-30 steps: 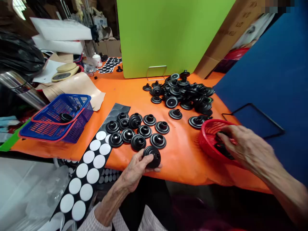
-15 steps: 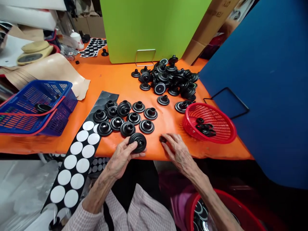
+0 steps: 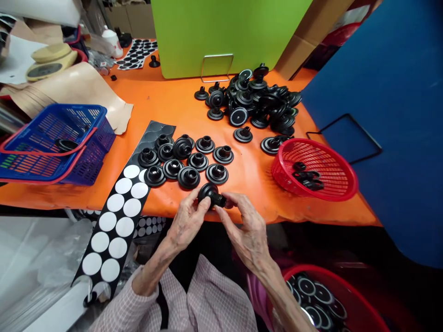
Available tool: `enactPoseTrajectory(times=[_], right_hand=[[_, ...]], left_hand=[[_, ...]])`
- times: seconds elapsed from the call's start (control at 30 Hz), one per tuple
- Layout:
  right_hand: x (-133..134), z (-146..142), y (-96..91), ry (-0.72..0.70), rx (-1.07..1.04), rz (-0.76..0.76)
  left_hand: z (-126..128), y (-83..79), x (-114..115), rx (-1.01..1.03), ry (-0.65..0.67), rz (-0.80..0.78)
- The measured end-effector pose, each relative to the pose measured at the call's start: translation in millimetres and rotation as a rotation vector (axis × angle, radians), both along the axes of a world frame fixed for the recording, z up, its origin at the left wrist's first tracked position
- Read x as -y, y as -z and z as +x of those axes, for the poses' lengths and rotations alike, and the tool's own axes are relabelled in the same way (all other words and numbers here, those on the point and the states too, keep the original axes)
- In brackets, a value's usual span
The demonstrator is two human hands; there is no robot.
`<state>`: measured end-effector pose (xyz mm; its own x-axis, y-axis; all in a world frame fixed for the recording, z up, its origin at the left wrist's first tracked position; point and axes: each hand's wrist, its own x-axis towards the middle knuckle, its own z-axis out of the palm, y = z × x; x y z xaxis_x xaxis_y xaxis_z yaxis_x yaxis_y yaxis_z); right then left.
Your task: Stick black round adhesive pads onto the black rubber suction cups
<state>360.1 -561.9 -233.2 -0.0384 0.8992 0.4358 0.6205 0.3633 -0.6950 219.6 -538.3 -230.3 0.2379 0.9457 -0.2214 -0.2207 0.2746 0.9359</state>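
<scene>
My left hand (image 3: 187,219) is closed round the rim of a black stepped plastic disc (image 3: 206,192), tilted so that its centre faces right. My right hand (image 3: 246,228) pinches a small black collar (image 3: 220,200) between thumb and fingers, up against the disc's centre. Whether the collar is seated on the disc's stem cannot be made out. Just beyond my hands stands a group of several similar black discs with collars (image 3: 188,176), hollow ends up. Farther back lies a heap of black discs with thin stems (image 3: 244,97).
A red basket (image 3: 349,182) with small black collars stands at right, a blue basket (image 3: 100,152) at left. A strip of white round stickers (image 3: 116,203) hangs over the edge of the orange table (image 3: 162,103). Green (image 3: 221,32) and blue boards (image 3: 374,106) rise behind. A red tub (image 3: 360,295) holds discs below.
My right hand has brought the small collar from the tabletop leftward to the disc. My left hand has turned the disc to face right. The camera view has shifted slightly.
</scene>
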Motion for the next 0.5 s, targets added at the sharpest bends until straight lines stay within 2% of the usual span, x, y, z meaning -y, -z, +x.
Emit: enactPoseTrajectory(times=[0.07, 0.13, 0.27, 0.37, 0.5], right_hand=[[2.9, -0.5, -0.7, -0.014, 0.031, 0.016], [6.0, -0.4, -2.2, -0.047, -0.001, -0.040], [5.6, 2.1, -5.2, 0.037, -0.263, -0.350], [0.8, 2.5, -6.3, 0.031, -0.444, -0.562], [0.2, -4.4, -4.1, 0.046, -0.539, -0.569]], left_hand=[[0.0, 1.0, 0.4, 0.002, 0.004, 0.014], [-0.4, 1.4, 0.4, 0.005, -0.011, -0.002], [-2.4, -0.9, -0.4, 0.112, 0.003, -0.094], [-3.3, -3.5, 1.4, 0.150, 0.053, -0.066], [-1.3, -4.8, 7.2, 0.072, 0.042, 0.059]])
